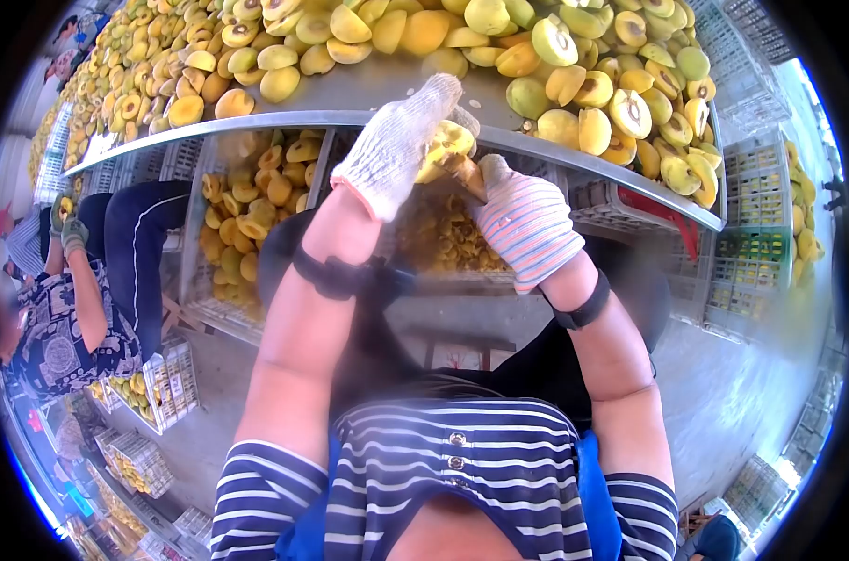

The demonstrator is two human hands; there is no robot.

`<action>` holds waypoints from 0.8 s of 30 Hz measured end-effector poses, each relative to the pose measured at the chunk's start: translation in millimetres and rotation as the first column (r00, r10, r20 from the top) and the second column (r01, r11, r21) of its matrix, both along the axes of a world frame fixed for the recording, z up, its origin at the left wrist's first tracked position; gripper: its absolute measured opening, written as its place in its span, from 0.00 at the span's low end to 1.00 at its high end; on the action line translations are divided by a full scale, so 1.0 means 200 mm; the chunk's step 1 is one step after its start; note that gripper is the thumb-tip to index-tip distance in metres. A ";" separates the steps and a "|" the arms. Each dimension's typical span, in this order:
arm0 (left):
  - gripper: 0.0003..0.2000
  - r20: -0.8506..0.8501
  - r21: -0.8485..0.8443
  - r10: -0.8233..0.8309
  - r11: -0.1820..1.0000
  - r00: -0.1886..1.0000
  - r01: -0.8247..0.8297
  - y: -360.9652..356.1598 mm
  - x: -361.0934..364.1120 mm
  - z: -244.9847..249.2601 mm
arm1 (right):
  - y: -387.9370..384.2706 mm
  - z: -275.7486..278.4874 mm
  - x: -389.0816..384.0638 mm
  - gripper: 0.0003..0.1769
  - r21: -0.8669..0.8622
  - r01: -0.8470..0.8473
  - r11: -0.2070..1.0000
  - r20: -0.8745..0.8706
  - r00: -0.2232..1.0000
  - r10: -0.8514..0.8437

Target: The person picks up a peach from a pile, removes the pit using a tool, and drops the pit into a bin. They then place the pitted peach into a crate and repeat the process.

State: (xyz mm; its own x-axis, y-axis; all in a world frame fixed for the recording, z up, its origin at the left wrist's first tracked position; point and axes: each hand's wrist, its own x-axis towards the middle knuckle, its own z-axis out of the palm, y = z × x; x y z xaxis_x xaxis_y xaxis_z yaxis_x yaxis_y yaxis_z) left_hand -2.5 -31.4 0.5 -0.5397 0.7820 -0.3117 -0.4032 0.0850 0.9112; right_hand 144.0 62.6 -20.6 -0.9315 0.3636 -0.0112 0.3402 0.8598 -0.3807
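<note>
Yellow, a halved fruit with pale flesh sits between two gloved hands, raised just in front of the rim of a grey metal table. The left hand, in a white knitted cotton glove with a pink cuff, has its fingers curled shut around the fruit from the left and hides most of it. The right hand, in a glove striped pink, white and blue, touches the fruit from below. Its fingers are closed around a short brown object too blurred to identify. Each forearm wears a black wristband. A navy and white striped buttoned shirt fills the lower edge of the view. On the table lies a thick heap of cut yellow-green fruit halves, many showing dark pit hollows. It runs the full length of the tabletop, well past both hands. Under the table, a pale plastic slatted crate holds more yellow pieces, and the hands block much of a second one beside it. At the far left a co-worker in a patterned top holds a fruit in gloved hands. Stacked grey plastic crates stand at the right, and a wet concrete floor spreads below them.
</note>
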 end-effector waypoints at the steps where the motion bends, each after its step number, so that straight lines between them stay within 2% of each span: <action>1: 0.16 0.000 0.001 0.001 1.000 1.000 -0.001 0.00 0.00 0.00 | 0.00 0.00 0.00 0.09 0.001 -0.001 1.000 0.000 1.000 0.001; 3: 0.18 0.016 0.264 0.077 0.961 0.997 -0.078 0.00 0.01 -0.04 | 0.02 -0.01 -0.01 0.11 -0.120 0.050 0.992 -0.061 0.997 -0.057; 4: 0.21 -0.378 0.341 0.097 0.939 0.921 0.041 0.02 -0.01 -0.12 | 0.05 -0.06 -0.02 0.11 -0.115 0.054 0.992 -0.062 0.996 -0.061; 5: 0.21 -0.376 0.345 0.095 0.938 0.922 0.044 0.02 0.00 -0.12 | 0.08 -0.16 -0.03 0.14 -0.175 -0.046 0.983 -0.237 0.972 0.004; 6: 0.19 -0.622 0.279 0.142 0.959 0.770 0.049 0.02 0.03 -0.12 | 0.09 -0.22 -0.03 0.19 -0.216 -0.157 0.964 -0.406 0.912 0.058; 7: 0.17 -0.817 0.213 0.162 0.977 0.554 0.028 0.01 0.05 -0.13 | 0.08 -0.24 -0.01 0.22 -0.158 -0.360 0.920 -0.413 0.870 0.270; 8: 0.15 -0.924 0.146 0.041 0.957 0.380 0.252 -0.01 -0.02 -0.08 | 0.06 -0.15 0.01 0.21 -0.116 -0.363 0.925 -0.252 0.911 0.326; 9: 0.15 -0.699 0.044 -0.153 0.966 0.699 0.255 0.01 -0.03 -0.04 | 0.06 -0.04 0.03 0.19 -0.071 -0.369 0.927 -0.088 0.928 0.362; 10: 0.16 -0.535 0.089 -0.158 0.966 0.830 0.241 0.02 -0.04 -0.05 | 0.05 0.04 0.02 0.19 -0.075 -0.370 0.926 -0.086 0.927 0.364; 11: 0.17 -0.352 0.135 -0.162 0.966 0.922 0.221 0.04 -0.04 -0.06 | 0.05 0.11 0.02 0.18 -0.558 -0.116 0.822 -0.004 0.991 0.137; 12: 0.17 -0.356 0.139 -0.164 0.964 0.920 0.226 0.05 0.00 -0.05 | 0.06 0.14 0.01 0.17 -0.868 0.173 0.465 0.178 0.983 -0.034; 14: 0.17 -0.137 0.299 0.155 0.948 0.978 -0.109 0.03 0.12 -0.02 | 0.05 0.10 0.02 0.17 -0.891 0.148 0.429 0.131 0.989 -0.068; 15: 0.16 -0.161 0.365 0.189 0.923 0.969 -0.120 0.04 0.13 -0.12 | 0.04 0.07 0.02 0.16 -0.913 0.121 0.389 0.089 0.991 -0.100; 17: 0.13 -0.210 0.260 0.092 0.965 0.973 -0.035 0.02 0.11 -0.13 | 0.04 0.03 0.04 0.16 -0.908 0.074 0.413 0.050 0.996 -0.069; 18: 0.13 -0.207 0.261 0.095 0.965 0.974 -0.039 0.02 0.10 -0.11 | 0.04 0.03 0.06 0.17 -0.897 0.030 0.440 0.014 0.999 -0.041; 20: 0.11 0.012 0.198 -0.158 0.968 0.987 0.152 0.03 0.06 -0.02 | 0.05 0.05 0.06 0.19 -0.899 0.058 0.434 0.061 0.998 -0.006; 21: 0.11 0.014 0.198 -0.159 0.968 0.987 0.153 0.03 0.04 -0.01 | 0.05 0.07 0.07 0.20 -0.903 0.088 0.422 0.109 0.994 0.027; 22: 0.11 -0.007 0.191 -0.260 0.948 0.966 0.257 0.03 0.03 -0.01 | 0.05 0.11 0.08 0.20 -0.903 0.089 0.421 0.110 0.994 0.026; 23: 0.11 -0.026 0.179 -0.358 0.917 0.934 0.356 0.02 0.02 0.00 | 0.05 0.17 0.09 0.21 -0.872 0.074 0.484 0.141 0.985 0.102; 24: 0.15 -0.021 0.206 -0.346 0.917 0.938 0.343 0.01 0.04 0.03 | 0.06 0.20 0.10 0.23 -0.835 0.047 0.548 0.171 0.969 0.178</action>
